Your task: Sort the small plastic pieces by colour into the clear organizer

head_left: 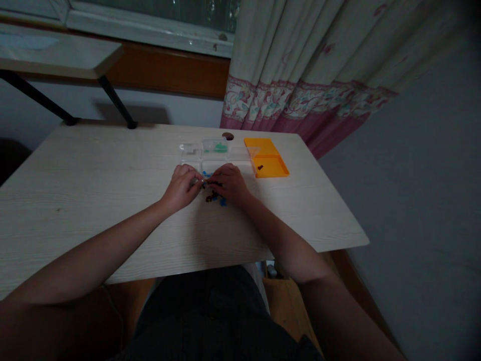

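My left hand [182,185] is closed in a pinch, and a small dark piece shows at its fingertips, too small to name. Beside it, my right hand [230,183] reaches in with its fingers bent together toward the same spot; what they grip is hidden. Below the right fingers lies a small pile of blue pieces [223,202] and dark reddish-brown pieces [209,199] on the table. Just beyond both hands sits a clear plastic compartment box [191,155], with green pieces [221,147] in a back section and some light blue pieces [205,174] by its near edge.
An orange tray [276,168] stands right of the clear box, holding one dark piece [260,167]. The pale wooden table [112,170] has a round cable hole [227,136] near its back edge. A raised shelf [75,55] on black legs stands back left; a curtain [278,65] hangs behind.
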Tool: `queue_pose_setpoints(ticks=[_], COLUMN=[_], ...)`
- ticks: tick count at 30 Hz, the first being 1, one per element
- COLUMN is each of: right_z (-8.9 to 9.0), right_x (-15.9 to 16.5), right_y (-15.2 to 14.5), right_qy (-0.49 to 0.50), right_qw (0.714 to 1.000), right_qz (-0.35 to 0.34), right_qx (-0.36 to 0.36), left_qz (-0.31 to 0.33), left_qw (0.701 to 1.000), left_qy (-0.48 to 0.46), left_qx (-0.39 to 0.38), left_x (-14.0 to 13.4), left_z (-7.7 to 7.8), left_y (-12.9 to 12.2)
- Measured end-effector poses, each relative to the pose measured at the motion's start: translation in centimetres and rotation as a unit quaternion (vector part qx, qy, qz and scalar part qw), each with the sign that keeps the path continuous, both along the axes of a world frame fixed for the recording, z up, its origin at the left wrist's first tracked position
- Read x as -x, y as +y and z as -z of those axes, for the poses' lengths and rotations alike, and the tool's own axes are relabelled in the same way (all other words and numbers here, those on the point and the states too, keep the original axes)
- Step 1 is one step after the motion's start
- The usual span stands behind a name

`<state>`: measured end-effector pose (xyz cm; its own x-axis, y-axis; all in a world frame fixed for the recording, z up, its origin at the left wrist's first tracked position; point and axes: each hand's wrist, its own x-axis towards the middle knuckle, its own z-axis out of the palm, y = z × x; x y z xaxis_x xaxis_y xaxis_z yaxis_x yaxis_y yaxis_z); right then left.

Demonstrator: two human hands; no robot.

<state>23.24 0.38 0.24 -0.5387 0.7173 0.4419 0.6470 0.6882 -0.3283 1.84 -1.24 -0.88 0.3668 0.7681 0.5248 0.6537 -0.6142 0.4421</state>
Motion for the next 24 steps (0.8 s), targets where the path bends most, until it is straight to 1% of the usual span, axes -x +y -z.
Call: queue_pose_setpoints(ticks=[9, 16, 19, 24], right_z=[-0.04, 0.4, 0.46, 0.51], right_x=[0.09, 0.06, -0.12, -0.57], right_y=[-0.13, 0.22, 0.35, 0.64], right_qy=[0.018, 0.038, 0.046, 0.062], right_qw=[0.999, 0.998, 0.997, 0.996], right_qz=[-0.032, -0.043, -0.028, 0.045], right_qx=[0.0, -0.041, -0.051, -0.043], left_qz=[0.018, 0.01, 0.008, 0.026], left_qw=[1.0, 1.0, 1.0, 0.999], left_qy=[-0.001, -0.003, -0.009, 0.018], left_qx=[0.014, -0.005, -0.01, -0.011], left_x=[-0.15, -0.1, -0.06, -0.23], left_z=[-0.59, -0.16, -0.23, -0.7], left_y=[-0.3, -0.05, -0.1, -0.48])
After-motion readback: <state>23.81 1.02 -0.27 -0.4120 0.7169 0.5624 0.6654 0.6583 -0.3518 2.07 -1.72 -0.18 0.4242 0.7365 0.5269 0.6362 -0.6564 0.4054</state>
